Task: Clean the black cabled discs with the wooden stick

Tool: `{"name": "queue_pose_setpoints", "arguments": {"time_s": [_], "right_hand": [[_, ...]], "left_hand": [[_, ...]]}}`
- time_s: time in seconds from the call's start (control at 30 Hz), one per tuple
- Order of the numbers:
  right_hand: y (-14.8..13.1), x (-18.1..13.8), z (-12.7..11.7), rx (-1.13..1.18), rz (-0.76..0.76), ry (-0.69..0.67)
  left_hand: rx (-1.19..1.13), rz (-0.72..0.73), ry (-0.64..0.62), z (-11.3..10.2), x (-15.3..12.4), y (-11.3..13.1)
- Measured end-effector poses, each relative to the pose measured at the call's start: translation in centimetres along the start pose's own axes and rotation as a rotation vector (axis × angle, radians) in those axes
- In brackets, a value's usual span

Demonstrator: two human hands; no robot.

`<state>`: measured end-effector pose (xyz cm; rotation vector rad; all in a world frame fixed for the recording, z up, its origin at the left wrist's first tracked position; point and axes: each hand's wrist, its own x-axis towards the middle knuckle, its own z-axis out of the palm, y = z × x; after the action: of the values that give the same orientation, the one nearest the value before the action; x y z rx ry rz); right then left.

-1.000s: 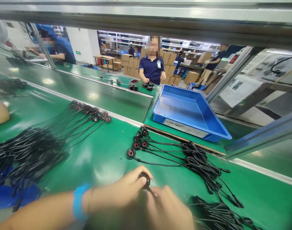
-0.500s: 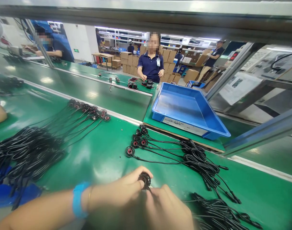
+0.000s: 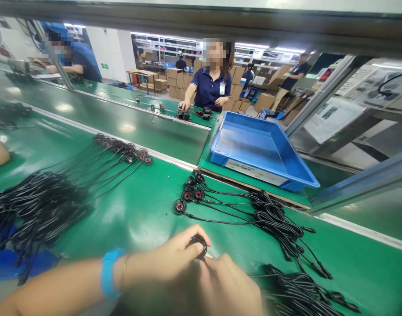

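1. The place is a factory hall with a long green bench [image 3: 138, 210] under a metal frame; cartons are stacked at the back.
2. A small round black part [image 3: 199, 244] with a thin cable is at the near edge of the bench, well in front of the blue tray [image 3: 296, 171].
3. The left hand [image 3: 164, 263], which has a blue wristband [image 3: 107, 272], pinches this part between thumb and fingers.
4. The right hand [image 3: 227, 287] lies just beside it with curled fingers touching the part from the other side; what it grips exactly I cannot tell.
5. The step in hand seems to be fitting or checking this one part with both hands; a next move would need a firm hold and care not to pull the cable.
6. Between the hands and the tray lie similar parts [image 3: 189, 195] with red centres, their cables [image 3: 273, 219] coiled to the right.
7. More parts [image 3: 124, 151] in a row and a big cable heap [image 3: 36, 206] lie far left of the tray.
8. A person in a dark shirt [image 3: 210, 90] works behind the tray.
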<state>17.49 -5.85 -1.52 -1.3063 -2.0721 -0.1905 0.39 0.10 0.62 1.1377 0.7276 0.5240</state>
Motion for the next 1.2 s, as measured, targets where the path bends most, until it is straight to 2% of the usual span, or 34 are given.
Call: {"name": "queue_pose_setpoints", "arguments": {"time_s": [0.13,0.33,0.43,0.7,0.9,1.0,1.2], "right_hand": [[0.0,0.3,-0.1,0.01,0.027,0.021],[0.0,0.4,-0.1,0.018,0.031,0.043],[0.2,0.1,0.0,0.015,0.003,0.032],[1.2,-0.7,0.4,0.006,-0.044,-0.039],[0.5,0.1,0.0,0.029,0.044,-0.026],[0.2,0.5,-0.2,0.057,0.045,-0.025],[0.5,0.6,-0.4,0.107,0.057,-0.025]], "left_hand": [[-0.18,-0.083,-0.041,-0.2,0.3,-0.2],[-0.225,-0.068,-0.111,-0.6,0.4,-1.4],[-0.319,-0.068,-0.146,-0.6,0.6,-2.0],[-0.488,-0.095,-0.128,-0.1,0.6,-0.9],[-0.443,0.005,-0.071,-0.3,0.7,-1.0],[-0.336,0.042,-0.048,-0.4,0.5,-1.1],[-0.071,-0.001,0.033,-0.3,-0.1,-0.2]]}}
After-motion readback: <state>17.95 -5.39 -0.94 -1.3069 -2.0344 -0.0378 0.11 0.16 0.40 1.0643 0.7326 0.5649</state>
